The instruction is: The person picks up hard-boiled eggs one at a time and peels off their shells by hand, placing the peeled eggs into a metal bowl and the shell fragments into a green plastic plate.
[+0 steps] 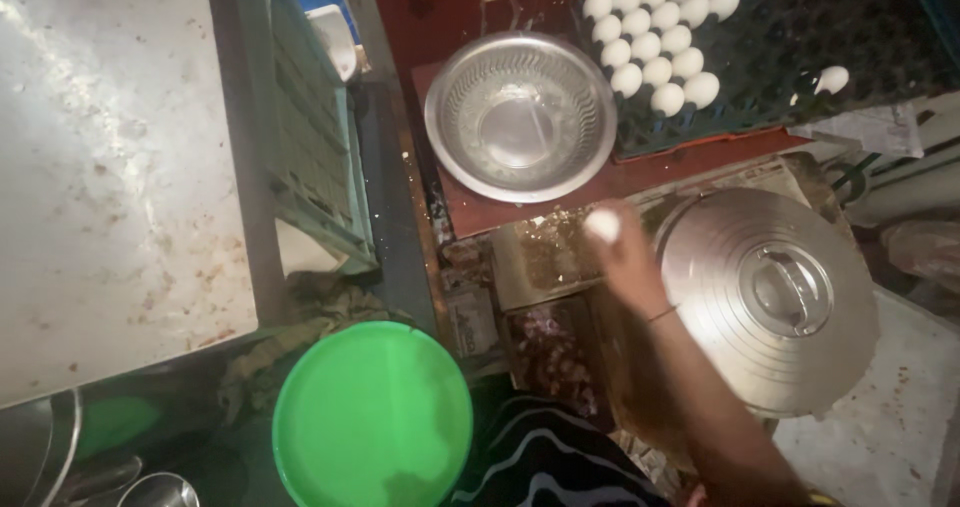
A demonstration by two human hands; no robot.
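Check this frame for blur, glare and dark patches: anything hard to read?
Head view: the right hand and its egg are motion-blurred; glare brightens the steel bowl and pot lid; the bottom-left corner is dim.

Stained steel counter left; dim, cluttered floor right.

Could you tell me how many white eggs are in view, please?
21 white eggs: nineteen clustered at the black egg tray's left end, one alone farther right, one held in the right hand. More may be hidden past the frame.
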